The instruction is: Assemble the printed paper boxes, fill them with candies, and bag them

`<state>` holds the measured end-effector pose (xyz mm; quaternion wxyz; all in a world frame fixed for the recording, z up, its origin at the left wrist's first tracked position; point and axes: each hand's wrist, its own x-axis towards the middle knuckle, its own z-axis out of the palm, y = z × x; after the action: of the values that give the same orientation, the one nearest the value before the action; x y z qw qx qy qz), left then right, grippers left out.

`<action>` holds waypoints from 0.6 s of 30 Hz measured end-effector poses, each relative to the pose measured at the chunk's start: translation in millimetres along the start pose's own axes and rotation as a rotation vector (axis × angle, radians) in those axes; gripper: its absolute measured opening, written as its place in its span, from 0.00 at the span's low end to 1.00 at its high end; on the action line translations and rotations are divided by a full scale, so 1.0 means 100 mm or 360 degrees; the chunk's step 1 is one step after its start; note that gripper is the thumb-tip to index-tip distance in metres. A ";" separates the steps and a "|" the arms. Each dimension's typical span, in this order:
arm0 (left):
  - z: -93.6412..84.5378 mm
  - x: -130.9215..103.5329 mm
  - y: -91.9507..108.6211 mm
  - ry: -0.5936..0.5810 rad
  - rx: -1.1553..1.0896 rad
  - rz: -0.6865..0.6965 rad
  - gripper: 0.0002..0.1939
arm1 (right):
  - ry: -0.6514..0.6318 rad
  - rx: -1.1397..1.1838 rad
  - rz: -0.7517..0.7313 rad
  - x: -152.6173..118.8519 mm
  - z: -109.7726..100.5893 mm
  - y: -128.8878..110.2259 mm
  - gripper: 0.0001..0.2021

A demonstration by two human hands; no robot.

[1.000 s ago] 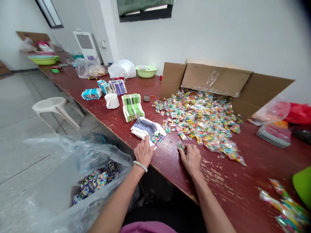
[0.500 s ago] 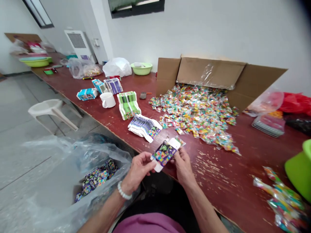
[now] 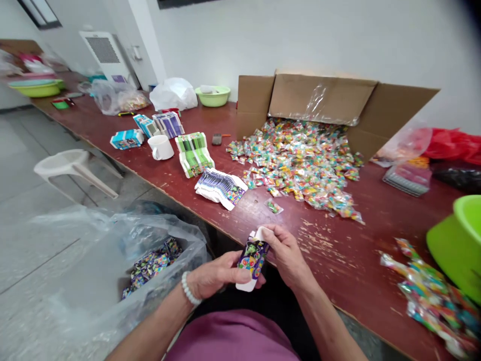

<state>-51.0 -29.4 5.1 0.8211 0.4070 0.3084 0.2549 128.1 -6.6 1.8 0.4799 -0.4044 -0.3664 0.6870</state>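
Between my hands, at the table's near edge, is a small purple printed carton (image 3: 252,256) with white end flaps. My left hand (image 3: 223,273) grips its lower end, thumb across the printed face. At the upper end, the fingers of my right hand (image 3: 282,248) close on the carton beside a white flap. One small candy packet (image 3: 274,206) lies on the table just beyond. A fanned stack of flat purple cartons (image 3: 221,187) lies farther back to the left, and a pile of candy packets (image 3: 300,160) spills from an open cardboard box (image 3: 323,98).
On the red table (image 3: 323,260) stand green cartons (image 3: 195,154), a white mug (image 3: 161,147) and a green basin (image 3: 458,240). Larger candy bags (image 3: 432,296) lie at right. Below left, a clear plastic bag (image 3: 90,281) contains filled cartons; a white stool (image 3: 67,165) stands beyond.
The carton went from flat to opened up and was drawn nearer my body, turning more upright. My right hand moved to its top end. The candy packet now shows uncovered on the table.
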 end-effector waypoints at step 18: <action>0.20 0.16 -0.07 0.0539 0.0017 0.0142 0.21 | -0.0184 -0.0223 0.0007 -0.22 0.09 -0.03 0.14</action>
<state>-24.6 -32.3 4.0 0.7431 0.3758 0.4253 0.3545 125.7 -28.0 13.0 0.4268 -0.3974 -0.4398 0.6830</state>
